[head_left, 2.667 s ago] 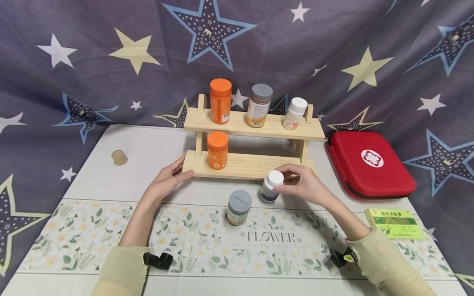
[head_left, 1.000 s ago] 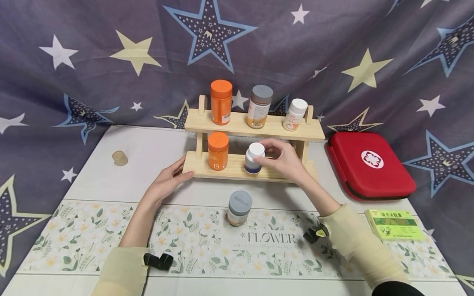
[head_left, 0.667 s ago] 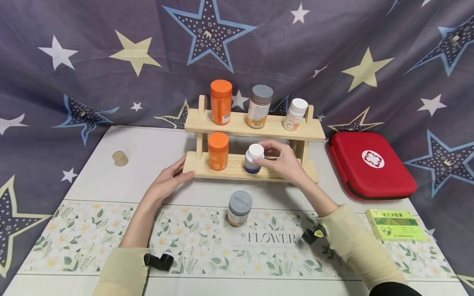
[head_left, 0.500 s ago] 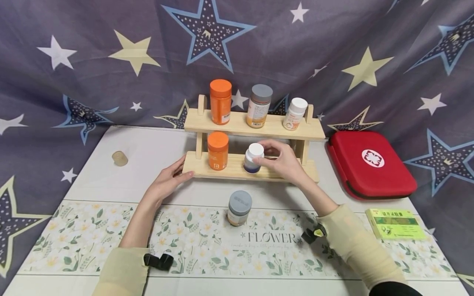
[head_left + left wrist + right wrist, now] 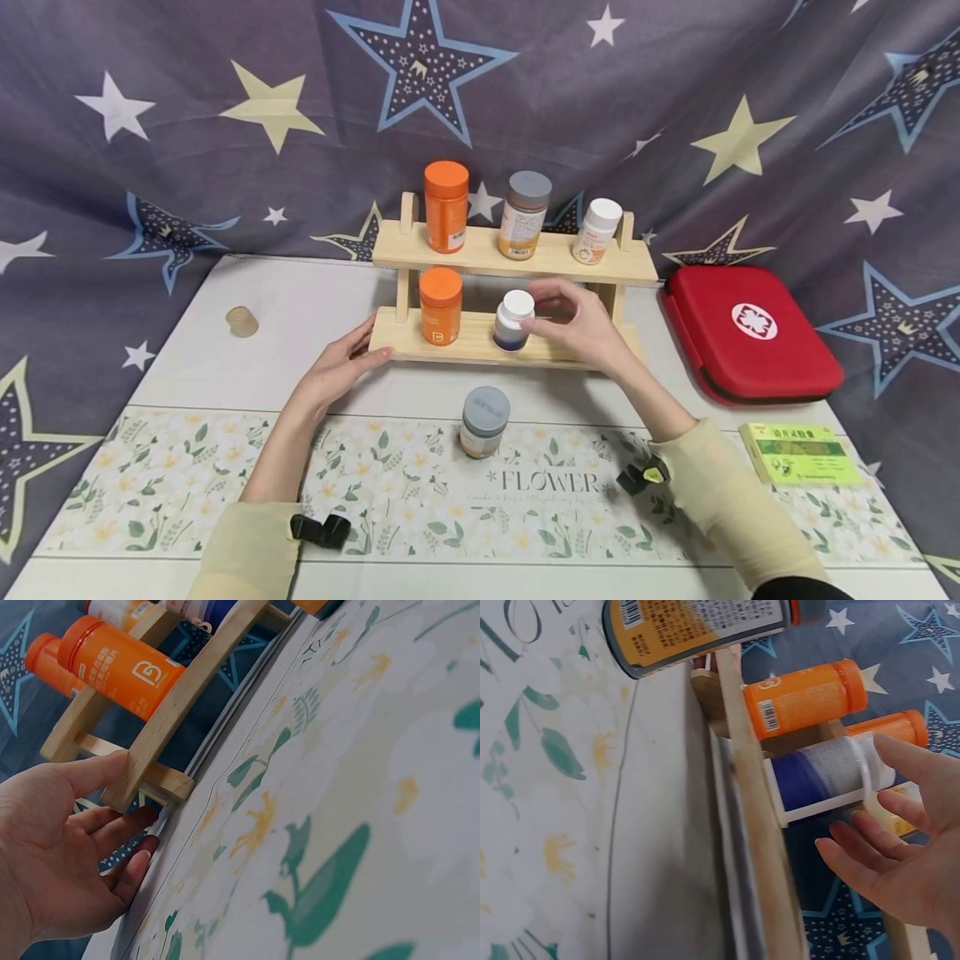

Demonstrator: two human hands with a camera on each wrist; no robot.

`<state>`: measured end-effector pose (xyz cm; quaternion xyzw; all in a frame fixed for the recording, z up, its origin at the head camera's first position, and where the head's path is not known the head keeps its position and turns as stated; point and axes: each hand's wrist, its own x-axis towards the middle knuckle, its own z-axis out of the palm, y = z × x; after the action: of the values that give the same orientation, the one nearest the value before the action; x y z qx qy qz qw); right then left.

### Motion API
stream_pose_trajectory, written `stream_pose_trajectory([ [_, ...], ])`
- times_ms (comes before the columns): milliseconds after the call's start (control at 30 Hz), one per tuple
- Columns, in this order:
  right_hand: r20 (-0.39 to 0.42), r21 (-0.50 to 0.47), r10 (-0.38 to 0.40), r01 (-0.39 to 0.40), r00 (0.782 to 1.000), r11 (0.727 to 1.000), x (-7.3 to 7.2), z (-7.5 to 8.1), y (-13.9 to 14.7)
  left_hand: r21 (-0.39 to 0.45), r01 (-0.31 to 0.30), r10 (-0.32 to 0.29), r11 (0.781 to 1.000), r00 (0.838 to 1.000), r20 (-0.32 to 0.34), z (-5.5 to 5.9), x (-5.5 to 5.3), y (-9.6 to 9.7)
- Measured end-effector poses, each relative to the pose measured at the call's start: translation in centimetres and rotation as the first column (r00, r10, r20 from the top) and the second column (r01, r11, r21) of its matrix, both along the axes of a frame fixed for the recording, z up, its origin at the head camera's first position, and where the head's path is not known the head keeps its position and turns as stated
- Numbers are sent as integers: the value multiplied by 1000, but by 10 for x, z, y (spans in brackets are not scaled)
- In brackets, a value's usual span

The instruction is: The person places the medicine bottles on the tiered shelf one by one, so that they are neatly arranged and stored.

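My left hand (image 5: 333,372) grips the left end of the lower board of a two-tier wooden display rack (image 5: 478,335); in the left wrist view the thumb lies on the board (image 5: 196,684) and the fingers reach behind it. A small white bottle with a dark blue base (image 5: 510,335) stands upright on that lower board. Beside it, on the right, my right hand (image 5: 585,327) has its fingers spread. The right wrist view shows thumb and fingertips by the bottle's white cap end, the fingers (image 5: 855,864) not closed around the bottle (image 5: 810,780).
An orange bottle (image 5: 441,310) shares the lower tier; orange (image 5: 447,208), grey-capped (image 5: 522,218) and white bottles (image 5: 596,233) line the top. A grey-lidded jar (image 5: 484,423) stands in front. To the right lie a red case (image 5: 720,350) and green box (image 5: 802,457); a small tan object (image 5: 242,321) is left.
My right hand has carried the white-and-blue bottle from in front of the rack up and leftward onto the lower board, then loosened its fingers from it. The left hand has stayed put.
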<state>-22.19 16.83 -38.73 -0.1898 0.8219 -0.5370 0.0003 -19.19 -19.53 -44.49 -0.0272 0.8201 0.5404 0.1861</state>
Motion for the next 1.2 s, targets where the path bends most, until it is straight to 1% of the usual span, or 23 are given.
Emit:
stream_pose_trajectory([
  [67, -24, -30, -33, 32, 999, 999, 5, 4, 3, -2, 1, -1, 1000, 1000, 0, 0, 0, 0],
  [133, -64, -58, -77, 74, 995, 996, 10, 7, 4, -4, -1, 1, 1000, 1000, 0, 0, 0, 0],
  [233, -147, -105, -143, 128, 979, 986, 19, 12, 5, -6, -2, 2, 1000, 1000, -4, 1, 0, -1],
  [333, -229, -158, -159, 125, 960, 980, 26, 14, 5, -6, -5, 5, 1000, 1000, -4, 0, 0, -2],
  [433, -271, -204, -136, 82, 953, 976, 33, 13, 3, -11, -10, 10, 1000, 1000, -2, -1, 0, -3],
  [500, -283, -219, -108, 45, 953, 975, 38, 12, 1, -12, -11, 11, 1000, 1000, -2, -1, 0, -3],
  [567, -276, -230, -70, 5, 959, 973, 41, 10, 0, -14, -10, 10, 1000, 1000, -5, -2, 0, -3],
  [733, -224, -234, 55, -109, 973, 966, 47, 3, -3, -11, -6, 6, 1000, 1000, -9, -3, 1, -3],
  [900, -165, -203, 175, -207, 971, 957, 52, -5, -5, -17, -2, 1, 1000, 1000, -9, -3, 1, -2],
  [1033, -87, -132, 277, -287, 957, 949, 55, -11, -8, -30, 0, 0, 1000, 1000, -12, -2, 0, -2],
  [1133, -31, -83, 366, -367, 930, 927, 56, -15, -10, -36, 2, -3, 999, 1000, -14, -2, 0, -2],
  [1200, 7, -63, 409, -408, 913, 911, 58, -18, -11, -38, 4, -5, 999, 1000, -15, -1, 0, -1],
])
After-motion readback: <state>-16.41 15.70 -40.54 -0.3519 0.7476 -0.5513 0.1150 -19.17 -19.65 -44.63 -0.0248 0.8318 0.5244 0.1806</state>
